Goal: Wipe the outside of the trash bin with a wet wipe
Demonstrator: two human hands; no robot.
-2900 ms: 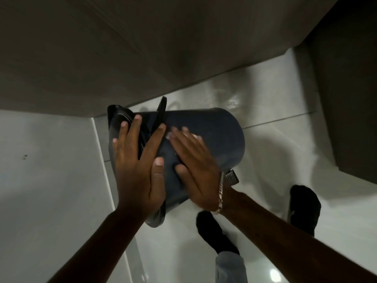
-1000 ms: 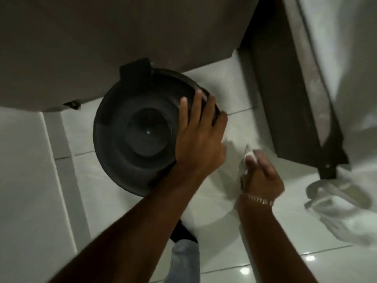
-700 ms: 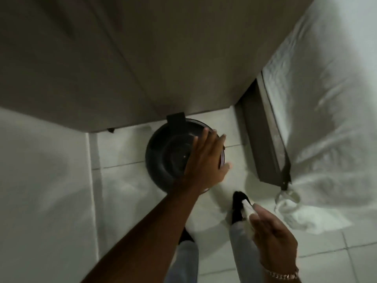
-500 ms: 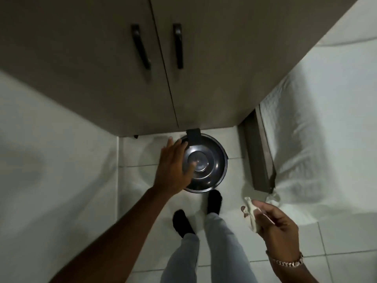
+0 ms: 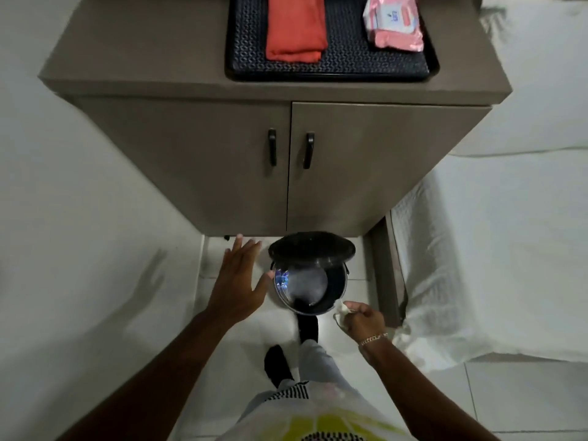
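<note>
The dark round trash bin (image 5: 337, 297) stands upright on the white tiled floor against the cabinet foot. Its lid (image 5: 311, 248) is raised, showing the inside with something shiny in it. One foot in a dark sock rests at the bin's near edge, where the pedal would be. My left hand (image 5: 238, 281) hovers just left of the bin, fingers spread and holding nothing. My right hand (image 5: 361, 321) is at the bin's near right rim, pinching a crumpled white wet wipe (image 5: 342, 310).
A brown two-door cabinet (image 5: 286, 173) rises behind the bin. On its top sits a black tray (image 5: 337, 62) with a folded orange cloth (image 5: 296, 27) and a pink wipes pack (image 5: 394, 22). A white-sheeted bed (image 5: 493, 249) fills the right side.
I have stood up and the view pulled back. The bin went from tipped to upright, and its lid is now raised. My left hand left the lid; my right hand brought the wipe to the rim.
</note>
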